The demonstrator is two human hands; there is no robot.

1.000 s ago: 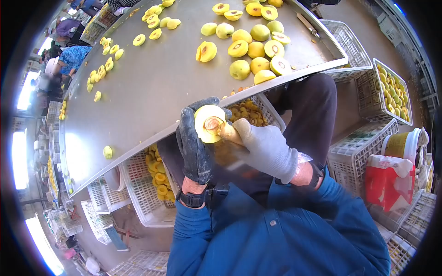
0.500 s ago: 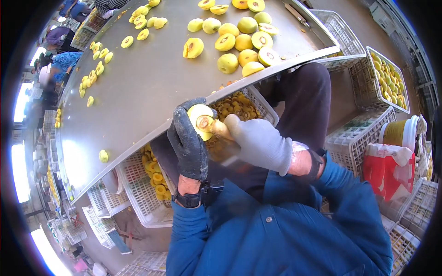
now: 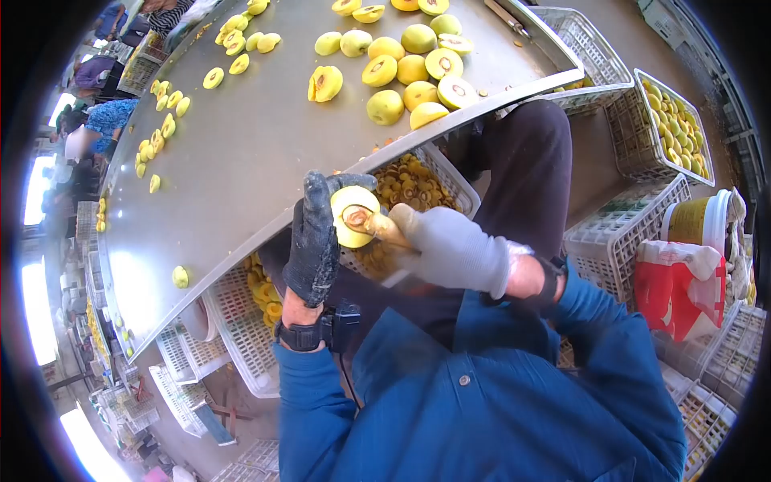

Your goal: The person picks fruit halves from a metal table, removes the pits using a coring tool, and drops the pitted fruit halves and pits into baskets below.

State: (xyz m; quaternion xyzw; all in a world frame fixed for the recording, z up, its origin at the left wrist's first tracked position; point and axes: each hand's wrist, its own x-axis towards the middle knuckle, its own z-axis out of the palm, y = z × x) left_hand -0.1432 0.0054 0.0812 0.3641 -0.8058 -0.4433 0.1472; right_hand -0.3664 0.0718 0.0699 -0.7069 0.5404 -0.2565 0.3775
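Big shiny metal counter [image 3: 241,136] with a raised edge, bright white windows [image 3: 38,309] to the left of the counter, grey-brown floor [image 3: 598,149] to its right, white crates [image 3: 626,233] with holes below its right corner, more crates [image 3: 181,394] under its left corner, strong white shine on its left side

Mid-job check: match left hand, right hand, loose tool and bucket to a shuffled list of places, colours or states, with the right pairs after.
Column 1
1. Left hand
2. Right hand
3. Loose tool
4. Bucket

Column 2
A. Lying on the metal table, near its edge
B. In a light grey glove, gripping a wooden handle
C. White with a yellow band
D. In a dark glove, holding a cut fruit

Pairs: 1-D, 2-B, 3-A, 4-C
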